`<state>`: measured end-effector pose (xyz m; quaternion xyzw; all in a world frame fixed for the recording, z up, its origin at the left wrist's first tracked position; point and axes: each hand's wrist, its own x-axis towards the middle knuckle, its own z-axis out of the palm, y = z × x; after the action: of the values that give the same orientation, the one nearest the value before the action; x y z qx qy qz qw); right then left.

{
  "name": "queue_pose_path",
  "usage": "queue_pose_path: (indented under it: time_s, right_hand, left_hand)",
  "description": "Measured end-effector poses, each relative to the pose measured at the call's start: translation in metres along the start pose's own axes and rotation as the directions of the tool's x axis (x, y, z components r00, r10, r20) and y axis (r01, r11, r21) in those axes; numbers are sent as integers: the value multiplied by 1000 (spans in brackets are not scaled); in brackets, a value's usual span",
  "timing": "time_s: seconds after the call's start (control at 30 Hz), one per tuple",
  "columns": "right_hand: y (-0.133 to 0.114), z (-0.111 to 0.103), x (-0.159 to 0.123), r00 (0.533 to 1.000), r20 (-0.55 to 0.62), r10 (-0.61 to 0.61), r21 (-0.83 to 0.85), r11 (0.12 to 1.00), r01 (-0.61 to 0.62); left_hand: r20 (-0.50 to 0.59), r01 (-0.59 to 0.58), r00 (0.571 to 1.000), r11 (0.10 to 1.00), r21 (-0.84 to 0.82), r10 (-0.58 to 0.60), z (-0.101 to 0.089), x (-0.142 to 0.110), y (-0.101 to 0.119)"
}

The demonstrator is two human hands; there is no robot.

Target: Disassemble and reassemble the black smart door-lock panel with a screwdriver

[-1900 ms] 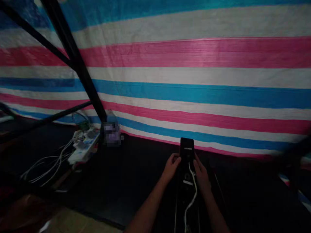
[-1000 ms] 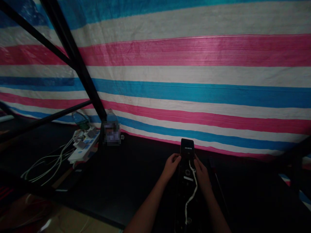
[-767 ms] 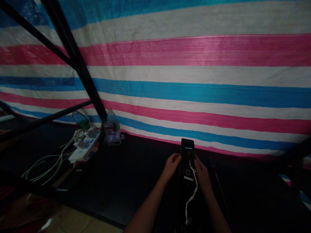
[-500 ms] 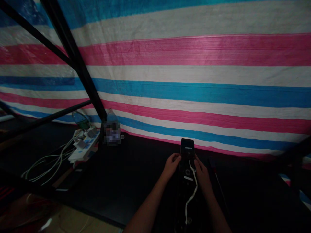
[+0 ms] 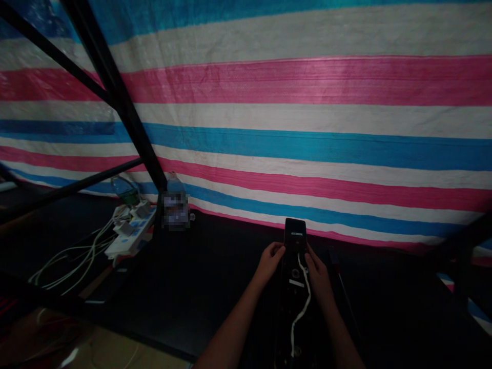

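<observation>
A long black panel (image 5: 289, 300) lies lengthwise in front of me, looking like the back of an electronic device. It has a glossy dark end with a small label, round fittings and a white strip. Along it runs a white cable (image 5: 306, 307), slightly bent. My left hand (image 5: 270, 262) grips the panel's left edge near the far end, fingers closed. Opposite it, my right hand (image 5: 318, 271) holds the right edge, its fingers curled against the side. To the right rests a thin tool like a screwdriver (image 5: 344, 287); its dark handle barely shows. The panel's near end is too dark to make out.
The black tabletop (image 5: 184, 287) meets a striped plastic sheet (image 5: 307, 118) at the back. Left stand a black metal frame (image 5: 128, 120), a blurred-out bottle (image 5: 176, 207), a greenish bottle (image 5: 125, 189), and a white power strip (image 5: 128, 238) with plugs and looping cables (image 5: 90, 261).
The view has shifted very slightly. Both hands keep the same hold on the panel, and nothing else has visibly moved.
</observation>
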<state>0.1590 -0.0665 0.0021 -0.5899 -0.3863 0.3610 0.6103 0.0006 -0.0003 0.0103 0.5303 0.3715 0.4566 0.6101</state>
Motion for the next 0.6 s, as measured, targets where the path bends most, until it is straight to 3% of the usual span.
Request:
queue_pose_path:
  time_s: [0.6]
  right_hand:
    - [-8, 1, -6, 997, 0, -72, 1, 997, 72]
  left_hand:
    - [16, -11, 1000, 1000, -4, 11, -2, 1, 1]
